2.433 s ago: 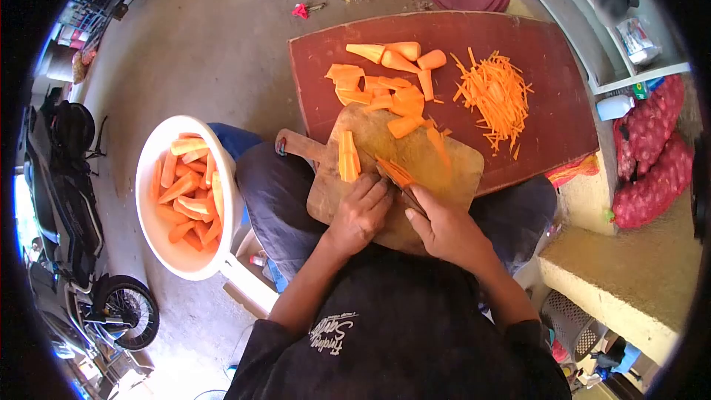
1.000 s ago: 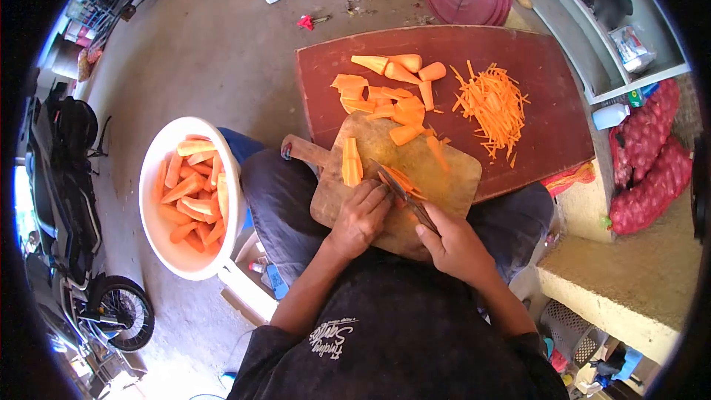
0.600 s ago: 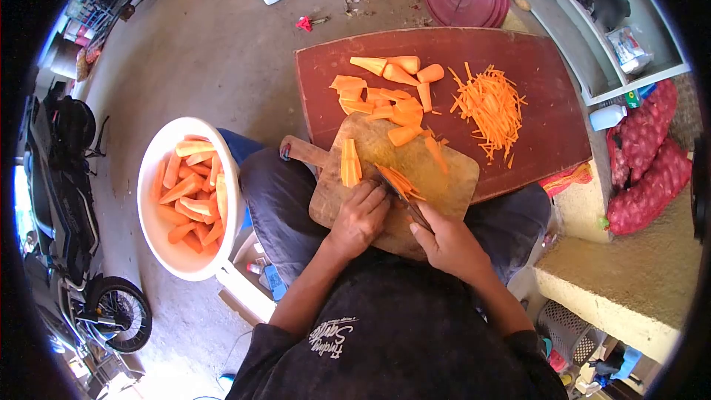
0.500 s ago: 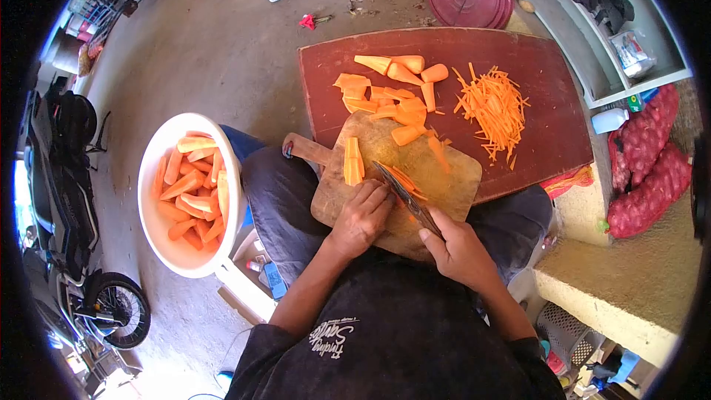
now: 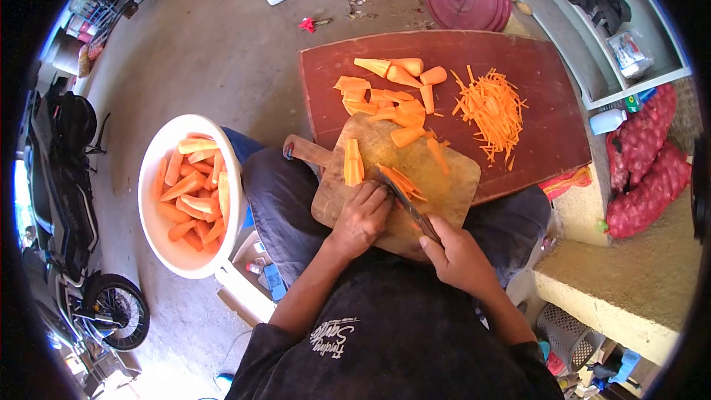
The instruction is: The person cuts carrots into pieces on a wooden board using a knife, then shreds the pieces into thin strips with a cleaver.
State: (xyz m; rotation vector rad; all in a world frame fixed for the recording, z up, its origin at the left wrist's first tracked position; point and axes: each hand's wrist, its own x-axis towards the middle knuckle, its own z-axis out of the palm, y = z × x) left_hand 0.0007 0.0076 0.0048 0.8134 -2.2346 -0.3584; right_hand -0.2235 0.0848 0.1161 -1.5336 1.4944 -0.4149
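My right hand (image 5: 453, 252) is closed round the handle of a dark-bladed knife (image 5: 405, 199), its blade slanting up and left across the wooden cutting board (image 5: 444, 192). Curled fingers of my left hand (image 5: 362, 216) press a carrot piece to the board against the blade's left side; the fingers mostly hide it. Thin carrot strips (image 5: 406, 183) lie along the blade's right side. Just above my left hand is a stack of flat carrot slices (image 5: 353, 163). A lone carrot slice (image 5: 438, 155) rests near the board's upper right edge.
The board lies across my lap and on a red-brown table (image 5: 548, 118) with carrot chunks (image 5: 404, 107) and a heap of carrot shreds (image 5: 490, 111). A white tub (image 5: 151, 233) of carrots stands left. Net bags of onions (image 5: 648, 189) are at right, a motorcycle (image 5: 74, 267) far left.
The knife blade has tilted more upright and its handle has shifted slightly, showing more of the cut strips beside it. My left hand stays in nearly the same place.
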